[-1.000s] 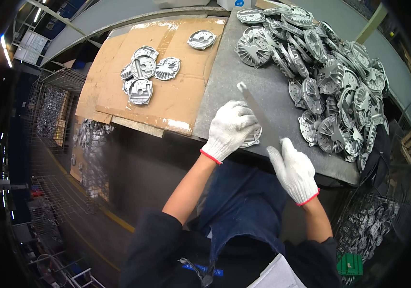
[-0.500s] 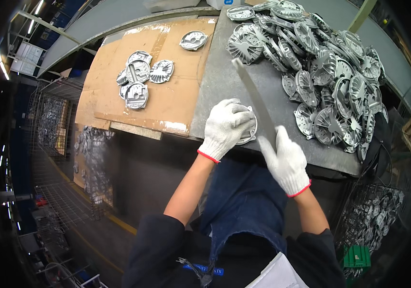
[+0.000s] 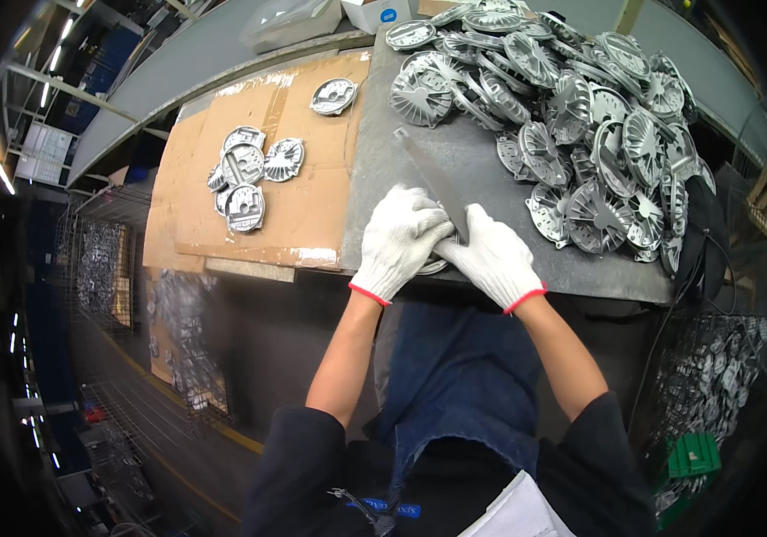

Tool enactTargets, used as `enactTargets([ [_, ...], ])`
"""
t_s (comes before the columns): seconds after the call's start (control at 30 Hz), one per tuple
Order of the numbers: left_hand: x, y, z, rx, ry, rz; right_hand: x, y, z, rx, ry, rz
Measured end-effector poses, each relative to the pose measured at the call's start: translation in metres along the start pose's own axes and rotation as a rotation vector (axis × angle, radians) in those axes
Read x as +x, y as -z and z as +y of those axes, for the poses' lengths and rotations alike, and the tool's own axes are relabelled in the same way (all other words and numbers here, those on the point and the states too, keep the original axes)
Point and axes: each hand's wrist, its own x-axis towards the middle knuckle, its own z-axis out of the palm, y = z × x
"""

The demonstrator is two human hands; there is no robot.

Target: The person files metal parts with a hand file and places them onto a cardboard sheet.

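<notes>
Both of my hands wear white knit gloves with red cuffs. At the near edge of the grey worktop, my left hand (image 3: 398, 234) is closed on a round cast metal cover (image 3: 434, 268), mostly hidden under the gloves. My right hand (image 3: 492, 255) grips a long flat file (image 3: 432, 174) whose blade points away and to the left. The hands meet over the cover, with the right thumb next to the left fingers. Where the file touches the cover is hidden.
A tall heap of similar covers (image 3: 571, 125) fills the worktop's right side. Several more lie on a cardboard sheet (image 3: 312, 201) to the left. Wire cages with metal parts and a green bin (image 3: 694, 456) stand below. A cable hangs at the right.
My right hand has moved left, up against my left hand, bringing the file along over the cover. The whole view has shifted slightly.
</notes>
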Motion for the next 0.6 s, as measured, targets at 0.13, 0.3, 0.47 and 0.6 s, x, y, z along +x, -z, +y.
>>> enactTargets([
  [0.13,-0.013,-0.011,0.001,-0.038,-0.007,0.135,0.009,-0.001,-0.002,0.053,-0.098,-0.077],
  [0.3,-0.011,-0.007,0.001,-0.261,0.161,0.115,0.013,0.000,-0.003,0.107,-0.139,-0.104],
  [0.47,-0.011,-0.006,-0.001,-0.242,0.118,0.135,0.015,-0.001,-0.005,0.151,-0.137,-0.094],
  [0.6,-0.012,-0.008,0.004,-0.267,0.190,0.181,0.017,-0.004,-0.001,0.126,-0.144,-0.096],
])
